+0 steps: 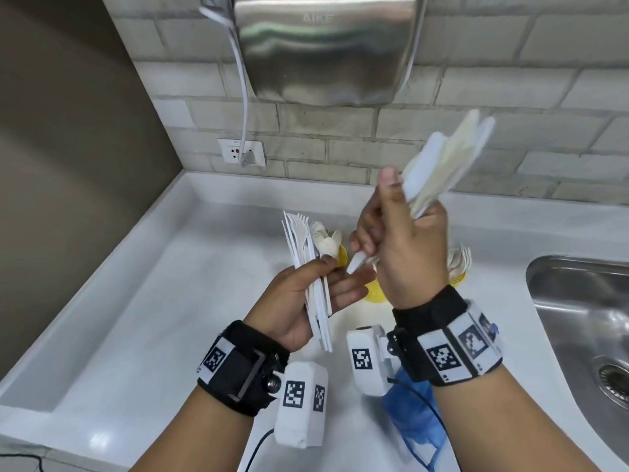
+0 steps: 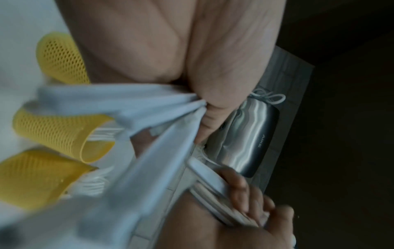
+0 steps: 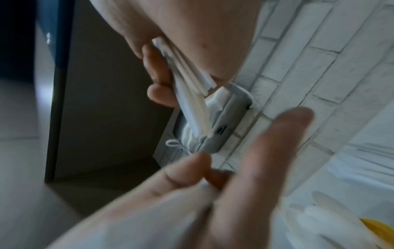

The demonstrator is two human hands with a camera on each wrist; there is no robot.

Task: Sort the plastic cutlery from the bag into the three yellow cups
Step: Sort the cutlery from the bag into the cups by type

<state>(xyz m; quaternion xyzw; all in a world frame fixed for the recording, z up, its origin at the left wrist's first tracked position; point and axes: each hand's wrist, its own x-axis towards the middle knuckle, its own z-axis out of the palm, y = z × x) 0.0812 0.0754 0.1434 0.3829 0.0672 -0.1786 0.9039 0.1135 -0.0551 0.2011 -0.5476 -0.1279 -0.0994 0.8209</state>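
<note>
My left hand (image 1: 323, 284) grips a bundle of white plastic forks and knives (image 1: 299, 240), tines up, over the white counter. My right hand (image 1: 405, 206) is raised beside it and grips a fanned, blurred bundle of white cutlery (image 1: 449, 158); its lower fingers also pinch one white piece (image 1: 357, 262). Three yellow mesh cups stand behind and under the hands: one with spoons (image 1: 342, 255), one (image 1: 374, 292) mostly hidden, one with cutlery (image 1: 457, 277). The left wrist view shows the cups (image 2: 53, 129) side by side. A crumpled blue bag (image 1: 418, 413) lies near my right wrist.
A steel sink (image 1: 578, 301) is set into the counter at the right. A steel hand dryer (image 1: 323, 46) hangs on the tiled wall above, its cord running to a socket (image 1: 241, 153). A raised ledge (image 1: 102, 301) borders the counter's left side.
</note>
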